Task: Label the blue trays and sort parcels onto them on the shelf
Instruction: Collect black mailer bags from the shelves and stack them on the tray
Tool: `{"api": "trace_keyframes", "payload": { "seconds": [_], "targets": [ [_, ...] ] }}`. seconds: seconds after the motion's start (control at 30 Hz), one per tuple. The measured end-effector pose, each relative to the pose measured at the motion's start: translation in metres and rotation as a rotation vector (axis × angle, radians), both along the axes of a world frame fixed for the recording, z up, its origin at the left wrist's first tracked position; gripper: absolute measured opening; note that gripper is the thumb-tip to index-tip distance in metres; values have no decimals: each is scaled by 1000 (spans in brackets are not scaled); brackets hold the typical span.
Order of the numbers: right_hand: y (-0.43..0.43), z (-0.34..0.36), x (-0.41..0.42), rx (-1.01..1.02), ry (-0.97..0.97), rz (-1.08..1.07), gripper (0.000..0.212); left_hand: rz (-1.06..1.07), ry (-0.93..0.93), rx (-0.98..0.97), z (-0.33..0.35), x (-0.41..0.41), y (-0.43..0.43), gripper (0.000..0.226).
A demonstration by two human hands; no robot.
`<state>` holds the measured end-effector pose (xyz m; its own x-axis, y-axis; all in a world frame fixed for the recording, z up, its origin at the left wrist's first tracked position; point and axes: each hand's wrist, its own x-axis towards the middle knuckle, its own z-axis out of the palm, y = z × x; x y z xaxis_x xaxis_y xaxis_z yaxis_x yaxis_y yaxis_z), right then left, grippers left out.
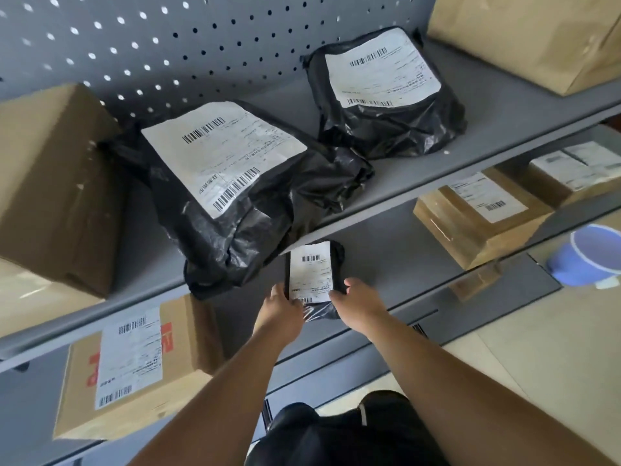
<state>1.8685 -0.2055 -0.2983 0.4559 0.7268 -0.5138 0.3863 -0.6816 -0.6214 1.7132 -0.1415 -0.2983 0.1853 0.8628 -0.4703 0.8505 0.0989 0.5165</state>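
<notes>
A small black plastic parcel [311, 274] with a white barcode label is held over the lower grey shelf [386, 257]. My left hand [280, 312] grips its lower left edge, and my right hand [358, 306] grips its lower right edge. On the upper grey shelf [470, 136] lie two bigger black bagged parcels with labels, one in the middle [242, 190] and one behind it to the right [383, 92]. No blue tray shows on the shelves.
Brown cartons stand on the upper shelf at the left [50, 186] and far right [527, 38]. The lower shelf holds a labelled carton at the left [134, 364] and more at the right [477, 220]. A blue bowl-like container [588, 257] sits on the floor, right.
</notes>
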Motion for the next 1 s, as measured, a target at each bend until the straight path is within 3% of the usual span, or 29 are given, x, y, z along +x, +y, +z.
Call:
{"api": "trace_keyframes", "payload": {
  "seconds": [0.1,0.27,0.4,0.57,0.67,1.0],
  "targets": [
    [5,-15,-4,15,7,-18,41,32,-47,-15,-18,1,1,42],
    [7,-25,-6,38,74,-66,56,137,-148,-47,-28,5,4,39],
    [5,-28,-3,49,146,-116,35,173,-182,-93,-27,2,5,36],
    [-6,-18,-7,43,253,-186,44,195,-198,-175,-23,-9,3,29],
    [-14,-9,-11,41,270,-198,26,227,-227,-182,-15,-14,-1,32],
    [-29,48,-14,-16,287,-228,15,438,-539,-354,39,-34,-19,19]
  ]
}}
